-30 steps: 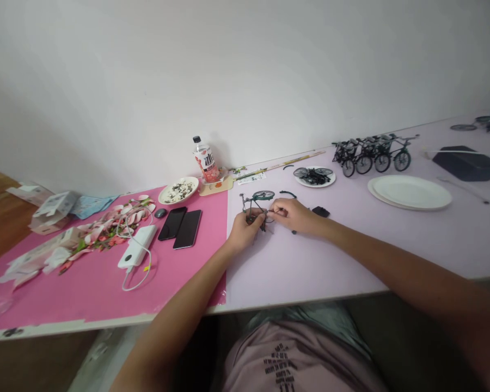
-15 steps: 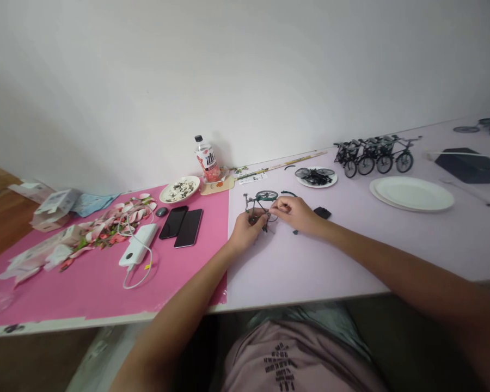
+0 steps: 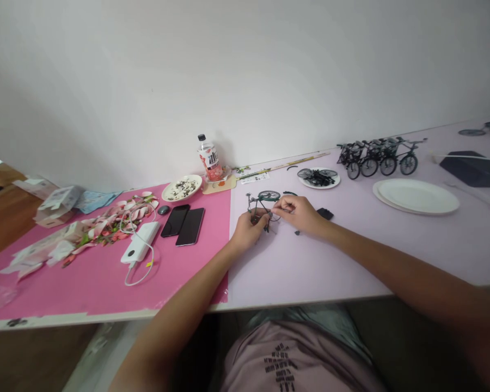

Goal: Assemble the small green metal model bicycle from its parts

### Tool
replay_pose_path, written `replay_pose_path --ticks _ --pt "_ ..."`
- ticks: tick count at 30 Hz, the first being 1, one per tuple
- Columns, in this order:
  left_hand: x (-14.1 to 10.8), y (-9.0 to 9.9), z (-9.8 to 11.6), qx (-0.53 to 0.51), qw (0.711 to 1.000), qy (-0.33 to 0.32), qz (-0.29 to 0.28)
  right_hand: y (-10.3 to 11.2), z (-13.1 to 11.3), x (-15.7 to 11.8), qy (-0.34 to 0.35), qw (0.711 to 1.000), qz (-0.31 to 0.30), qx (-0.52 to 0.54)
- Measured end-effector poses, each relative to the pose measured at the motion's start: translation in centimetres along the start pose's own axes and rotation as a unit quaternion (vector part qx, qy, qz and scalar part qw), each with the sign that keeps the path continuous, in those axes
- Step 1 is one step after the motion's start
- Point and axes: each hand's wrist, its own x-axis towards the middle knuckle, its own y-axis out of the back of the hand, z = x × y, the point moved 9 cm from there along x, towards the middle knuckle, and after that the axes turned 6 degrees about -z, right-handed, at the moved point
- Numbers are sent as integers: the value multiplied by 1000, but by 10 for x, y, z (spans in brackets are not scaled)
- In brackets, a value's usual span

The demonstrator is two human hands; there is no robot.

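My left hand (image 3: 247,233) is closed around a small dark-green model bicycle (image 3: 268,195), held above the pale part of the table. One of its wheels lies at the far side, and the handlebar end points away from me. My right hand (image 3: 300,213) meets it from the right, thumb and forefinger pinched at the bicycle's near part. Whatever is between those fingertips is too small to make out. A curved dark strip (image 3: 289,193) lies just behind my right hand, and a small black piece (image 3: 325,214) sits to its right.
Behind stands a row of several finished-looking model bicycles (image 3: 381,159). A plate of black parts (image 3: 337,182) and stacked white plates (image 3: 418,197) are to the right. Leftward are two phones (image 3: 190,226), a white power bank (image 3: 140,243), a bottle (image 3: 210,162) and scattered petals (image 3: 120,220).
The whole view has shifted slightly, so things appear a little further right. Both hands keep nearly the same hold on the model bicycle.
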Motion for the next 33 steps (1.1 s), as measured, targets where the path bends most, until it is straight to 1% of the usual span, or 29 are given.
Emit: replay_pose_path --ticks 4,14,19,26,33 --pt "1 0 2 13 1000 -12 2 0 0 0 11 1000 0 -5" --pt "2 1 -5 -6 1000 2 10 0 0 2 54 997 -3 -61" --pt "2 2 -4 1 1000 2 9 -1 -2 1 50 998 -10 -46" --pt "1 -1 -1 3 1000 -7 -5 -1 3 0 28 999 -6 -25" --pt "2 -2 -4 1 1000 -1 -11 0 1 0 36 999 -3 -11"
